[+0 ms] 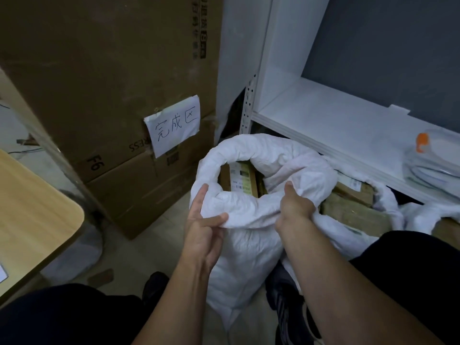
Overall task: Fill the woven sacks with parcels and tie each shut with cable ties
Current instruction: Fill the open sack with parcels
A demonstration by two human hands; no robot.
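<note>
The white woven plastic sack (249,245) stands on the pale floor between the person's knees, in the near middle of the scene. Its mouth is rolled down into a thick, soft collar, and brown cardboard parcels with printed labels (240,179) show inside, so the filling seems nearly done. The step in hand is probably the gathering of the mouth before the tying. The left hand (202,226) pinches the near left part of the collar between thumb and fingers. The right hand (295,207) grips a bunch of the cloth at the near right side, fingers curled into it.

The next move calls for unrolling the collar, pulling it up and twisting it into a narrow neck. No cable tie can be clearly seen. The cloth looks thin, crinkled and slippery, so a firm hold is needed.

To the right lies a second white sack with brown parcels (353,210), under a white metal shelf (323,115). Far left stand large brown cardboard boxes (104,83) with a handwritten paper sign (174,125).
</note>
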